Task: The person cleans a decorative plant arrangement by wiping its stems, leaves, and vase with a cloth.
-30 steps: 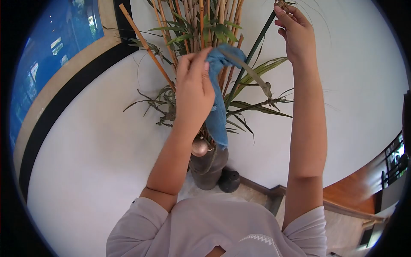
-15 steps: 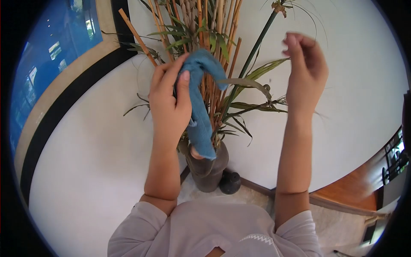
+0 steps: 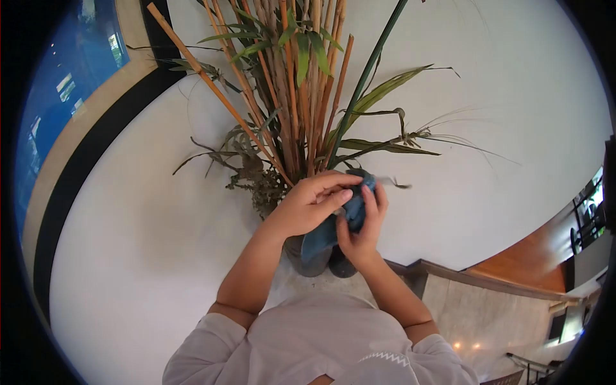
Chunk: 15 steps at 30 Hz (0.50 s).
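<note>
My left hand [image 3: 310,204] and my right hand [image 3: 364,224] meet in front of the base of a potted arrangement of canes. Between them is a bunched blue cloth [image 3: 317,239], its loose end hanging down over the dark vase [image 3: 307,264]. The fingers of both hands are closed on the upper part of the cloth. A thin, blurred leaf tip [image 3: 399,185] sticks out to the right of it; whether the cloth wraps the leaf is hidden. Above the hands rise brown bamboo canes [image 3: 292,122] with green leaves [image 3: 301,54].
A white wall [image 3: 487,192] stands behind the arrangement. To the left hangs a blue picture [image 3: 64,83] in a beige and black frame. A small dark pot [image 3: 342,264] is beside the vase. Long leaves [image 3: 385,93] and a green stem [image 3: 369,77] reach out to the right.
My right hand has come down and left to the cloth and now grips it. My left hand has moved down and right with the cloth, which is now bunched between both hands.
</note>
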Each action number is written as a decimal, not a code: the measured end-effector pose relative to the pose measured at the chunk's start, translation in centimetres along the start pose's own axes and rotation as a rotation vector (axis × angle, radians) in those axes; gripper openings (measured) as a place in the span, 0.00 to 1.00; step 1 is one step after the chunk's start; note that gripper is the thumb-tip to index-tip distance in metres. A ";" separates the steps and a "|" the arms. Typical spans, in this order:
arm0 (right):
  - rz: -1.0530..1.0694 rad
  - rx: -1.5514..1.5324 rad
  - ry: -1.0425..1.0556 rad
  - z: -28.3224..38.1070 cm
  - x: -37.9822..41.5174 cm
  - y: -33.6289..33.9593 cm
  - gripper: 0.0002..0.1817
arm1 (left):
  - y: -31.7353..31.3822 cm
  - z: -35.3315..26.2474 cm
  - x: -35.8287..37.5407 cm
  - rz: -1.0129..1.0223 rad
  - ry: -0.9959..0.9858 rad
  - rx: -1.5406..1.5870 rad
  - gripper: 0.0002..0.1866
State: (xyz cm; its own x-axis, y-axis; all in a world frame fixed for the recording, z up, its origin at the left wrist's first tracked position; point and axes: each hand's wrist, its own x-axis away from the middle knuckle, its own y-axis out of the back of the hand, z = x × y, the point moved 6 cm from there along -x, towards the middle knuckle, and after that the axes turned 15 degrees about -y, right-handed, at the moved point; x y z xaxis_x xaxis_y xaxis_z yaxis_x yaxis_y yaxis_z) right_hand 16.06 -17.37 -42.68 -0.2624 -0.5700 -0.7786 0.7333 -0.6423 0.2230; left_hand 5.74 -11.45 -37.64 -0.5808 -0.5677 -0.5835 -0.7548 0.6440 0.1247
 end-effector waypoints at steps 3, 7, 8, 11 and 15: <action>-0.159 -0.078 0.025 -1.2 1.0 1.8 0.39 | -0.2 0.2 -0.5 -0.017 -0.169 -0.094 0.11; -0.366 -0.198 -0.362 -4.1 1.8 4.4 0.34 | 1.1 0.8 -1.5 -0.109 -0.238 -0.309 0.11; -0.362 -0.419 -0.473 -5.4 2.0 4.5 0.33 | 0.9 1.3 -1.5 -0.087 -0.215 -0.271 0.11; -0.295 -0.927 -0.720 -8.2 3.0 4.5 0.31 | -0.6 2.3 -1.1 -0.001 -0.178 -0.227 0.17; -0.167 -1.093 -0.808 -8.9 3.7 5.2 0.27 | -2.4 1.6 -0.7 0.067 -0.164 -0.207 0.28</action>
State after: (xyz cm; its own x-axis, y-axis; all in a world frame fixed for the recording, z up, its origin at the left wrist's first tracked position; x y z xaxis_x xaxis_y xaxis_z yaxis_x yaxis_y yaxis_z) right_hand 24.51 -18.21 -49.59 -0.4088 -0.9059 -0.1105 0.6749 -0.2186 -0.7048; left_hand 8.45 -11.74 -38.82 -0.5869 -0.4257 -0.6887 -0.7726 0.5488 0.3191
